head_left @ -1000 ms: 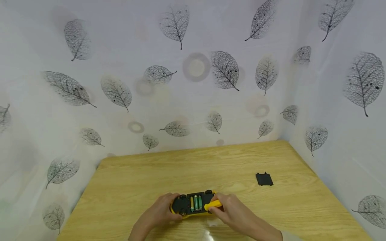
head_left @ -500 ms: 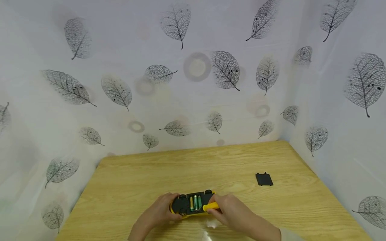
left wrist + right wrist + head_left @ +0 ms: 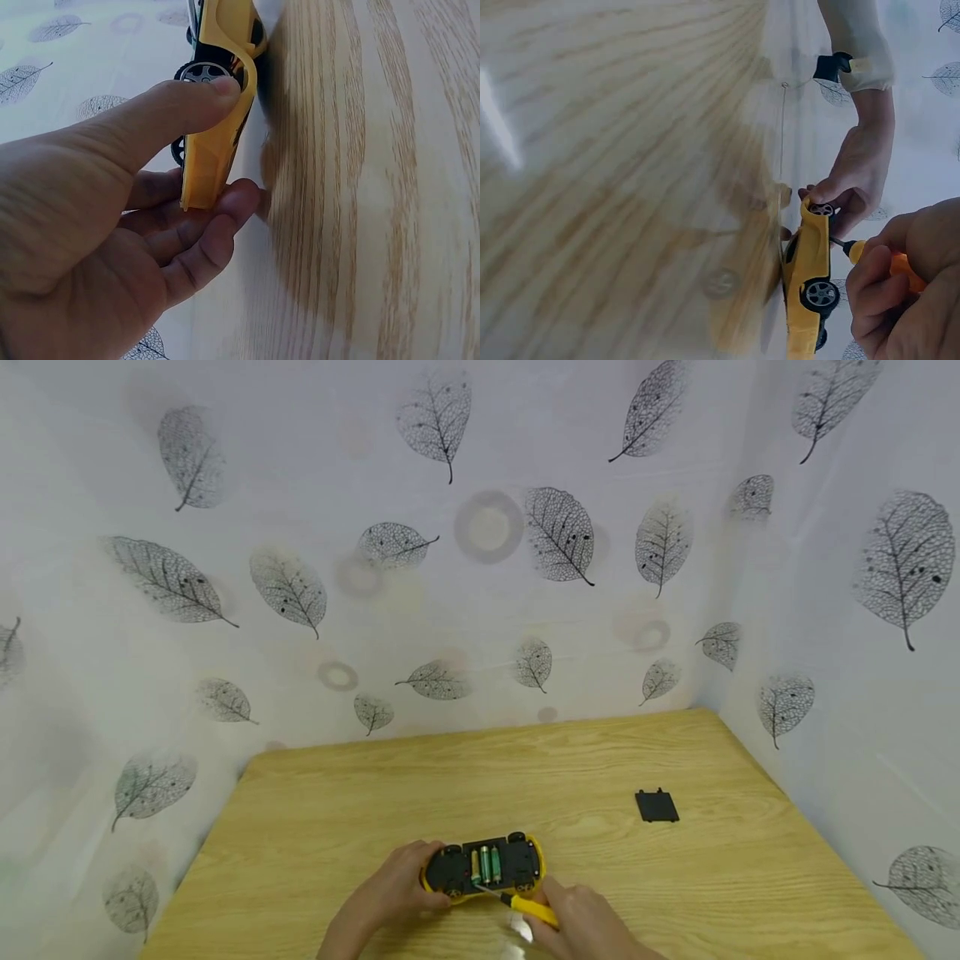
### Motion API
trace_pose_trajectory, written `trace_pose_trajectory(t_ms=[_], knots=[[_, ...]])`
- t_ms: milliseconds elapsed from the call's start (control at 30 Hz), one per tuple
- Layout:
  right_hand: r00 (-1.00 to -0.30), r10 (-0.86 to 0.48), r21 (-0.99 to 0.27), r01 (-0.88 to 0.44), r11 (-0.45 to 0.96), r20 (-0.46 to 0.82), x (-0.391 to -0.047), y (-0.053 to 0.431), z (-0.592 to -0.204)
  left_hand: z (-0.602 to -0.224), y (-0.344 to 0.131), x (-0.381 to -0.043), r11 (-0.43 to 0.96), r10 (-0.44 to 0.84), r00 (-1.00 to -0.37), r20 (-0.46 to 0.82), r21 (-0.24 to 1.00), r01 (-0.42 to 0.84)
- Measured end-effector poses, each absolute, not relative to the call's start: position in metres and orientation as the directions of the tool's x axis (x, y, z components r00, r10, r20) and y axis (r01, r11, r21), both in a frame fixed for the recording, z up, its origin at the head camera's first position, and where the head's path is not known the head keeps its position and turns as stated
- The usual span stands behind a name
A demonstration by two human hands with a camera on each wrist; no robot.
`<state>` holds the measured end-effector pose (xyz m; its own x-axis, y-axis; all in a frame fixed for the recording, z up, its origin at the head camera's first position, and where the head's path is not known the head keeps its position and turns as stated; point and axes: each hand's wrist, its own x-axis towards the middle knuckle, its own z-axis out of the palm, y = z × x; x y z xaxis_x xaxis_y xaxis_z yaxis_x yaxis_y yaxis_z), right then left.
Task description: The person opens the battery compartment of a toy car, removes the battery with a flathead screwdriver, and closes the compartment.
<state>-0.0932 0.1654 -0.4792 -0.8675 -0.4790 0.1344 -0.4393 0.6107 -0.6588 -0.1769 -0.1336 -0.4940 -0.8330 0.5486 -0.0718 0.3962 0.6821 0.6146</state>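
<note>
A yellow toy car lies upside down on the table, its black underside facing up. Three batteries sit side by side in its uncovered compartment. My left hand grips the car's left end; in the left wrist view the thumb presses beside a wheel and the fingers curl under the body. With my right hand I hold a screwdriver by its yellow handle. Its shaft points left, and the tip is at the near edge of the compartment, by the leftmost battery. Whether it touches the battery cannot be told.
A black battery cover with small tabs lies on the wooden table, to the right of and beyond the car. A white leaf-printed sheet hangs behind and along both sides.
The screwdriver has swung from over the car's right part to its near side, now with shaft showing and tip at the compartment. My right hand has moved nearer; my left hand stays put.
</note>
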Motion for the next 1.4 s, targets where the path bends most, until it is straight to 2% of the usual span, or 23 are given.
trace_pose_trajectory(t_ms=[267,400,567,800,1000,1200,1233,1400], knots=[[-0.891,-0.431,-0.706,-0.212,0.675,-0.144,-0.097,0.169,-0.488,-0.495,-0.134,-0.177,0.683,0.549,-0.832,-0.077,0.615,0.394],[-0.883,-0.418,-0.706,-0.155,0.691,-0.215,-0.098,0.168,-0.496,-0.496,-0.134,-0.178,0.672,0.555,-0.828,-0.075,0.627,0.394],[-0.869,-0.43,-0.65,-0.182,0.737,-0.244,-0.101,0.171,-0.497,-0.496,-0.133,-0.178,0.668,0.559,-0.826,-0.068,0.627,0.401],[-0.885,-0.435,-0.64,-0.241,0.73,-0.163,-0.104,0.169,-0.463,-0.495,-0.133,-0.177,0.674,0.551,-0.831,-0.07,0.625,0.394],[-0.89,-0.424,-0.635,-0.23,0.737,-0.17,-0.108,0.166,-0.452,-0.496,-0.133,-0.176,0.675,0.547,-0.834,-0.069,0.625,0.391],[-0.878,-0.378,-0.643,-0.112,0.758,-0.294,-0.108,0.164,-0.479,-0.497,-0.133,-0.176,0.671,0.552,-0.832,-0.055,0.621,0.405],[-0.873,-0.378,-0.645,-0.1,0.757,-0.308,-0.111,0.166,-0.494,-0.497,-0.133,-0.176,0.668,0.554,-0.831,-0.05,0.621,0.409],[-0.858,-0.417,-0.688,-0.108,0.717,-0.299,-0.115,0.172,-0.537,-0.498,-0.134,-0.176,0.673,0.553,-0.832,-0.045,0.612,0.415]])
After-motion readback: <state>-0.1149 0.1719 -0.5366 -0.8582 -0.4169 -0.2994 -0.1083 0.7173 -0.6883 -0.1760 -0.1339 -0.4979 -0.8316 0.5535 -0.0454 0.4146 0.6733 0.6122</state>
